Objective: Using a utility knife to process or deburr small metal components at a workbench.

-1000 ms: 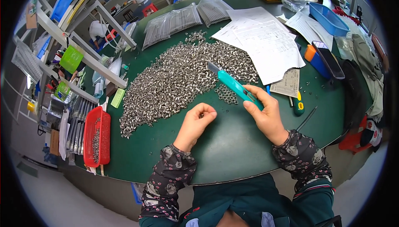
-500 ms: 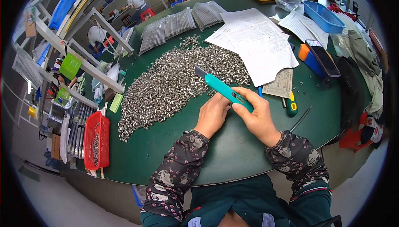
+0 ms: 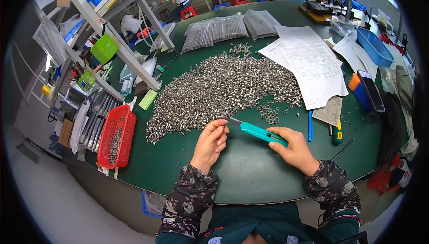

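Observation:
My right hand (image 3: 295, 149) grips a teal utility knife (image 3: 260, 132). Its grey blade points left, toward the fingertips of my left hand (image 3: 209, 142). That hand is closed in a pinch, thumb against forefinger, close to the blade tip. Whatever sits between those fingertips is too small to make out. Both hands are above the green tabletop (image 3: 250, 177), on the near side of a broad heap of small silvery metal rings (image 3: 219, 90). A loose cluster of rings (image 3: 269, 112) lies just beyond the knife.
A red basket (image 3: 129, 130) with small metal parts stands left. Paper sheets (image 3: 315, 67), a blue pen (image 3: 310, 125), a yellow-green handled tool (image 3: 337, 133) and a phone (image 3: 371, 90) lie right. Bagged rods (image 3: 228, 27) lie behind the heap. People work in the background.
My hands have drawn apart; the left now pinches by the blade tip instead of resting under the knife. The knife has tilted flatter and lower. The whole view has shifted.

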Tool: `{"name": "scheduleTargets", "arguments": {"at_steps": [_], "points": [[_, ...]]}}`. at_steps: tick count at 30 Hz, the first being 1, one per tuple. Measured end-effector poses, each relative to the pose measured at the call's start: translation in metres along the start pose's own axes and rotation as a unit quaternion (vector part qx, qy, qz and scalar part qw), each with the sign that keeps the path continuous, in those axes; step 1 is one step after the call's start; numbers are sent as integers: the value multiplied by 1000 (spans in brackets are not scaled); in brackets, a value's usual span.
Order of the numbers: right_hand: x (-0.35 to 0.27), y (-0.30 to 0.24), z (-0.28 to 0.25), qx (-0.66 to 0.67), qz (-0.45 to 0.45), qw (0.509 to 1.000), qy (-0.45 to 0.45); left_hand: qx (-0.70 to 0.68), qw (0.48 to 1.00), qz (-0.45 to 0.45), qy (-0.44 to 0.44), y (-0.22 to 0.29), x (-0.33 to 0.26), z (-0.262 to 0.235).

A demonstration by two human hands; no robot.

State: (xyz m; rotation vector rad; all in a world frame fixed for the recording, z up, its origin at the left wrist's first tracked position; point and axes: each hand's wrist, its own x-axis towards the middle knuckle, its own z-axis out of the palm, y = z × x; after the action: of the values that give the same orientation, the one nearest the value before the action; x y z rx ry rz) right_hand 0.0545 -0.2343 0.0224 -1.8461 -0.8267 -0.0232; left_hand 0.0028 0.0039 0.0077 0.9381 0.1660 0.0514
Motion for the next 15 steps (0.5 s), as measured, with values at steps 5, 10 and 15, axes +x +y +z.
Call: {"name": "scheduleTargets", "arguments": {"at_steps": [5, 10, 15], "points": [[0, 0, 3, -2, 33, 997, -68, -4, 1000, -3, -26, 1, 2, -4], [0, 0, 3, 9, 44, 995, -92, 14, 1000, 3, -15, -2, 3, -8], [1, 1, 2, 8, 66, 991, -115, 11, 999, 1, -38, -3, 2, -8]]}}
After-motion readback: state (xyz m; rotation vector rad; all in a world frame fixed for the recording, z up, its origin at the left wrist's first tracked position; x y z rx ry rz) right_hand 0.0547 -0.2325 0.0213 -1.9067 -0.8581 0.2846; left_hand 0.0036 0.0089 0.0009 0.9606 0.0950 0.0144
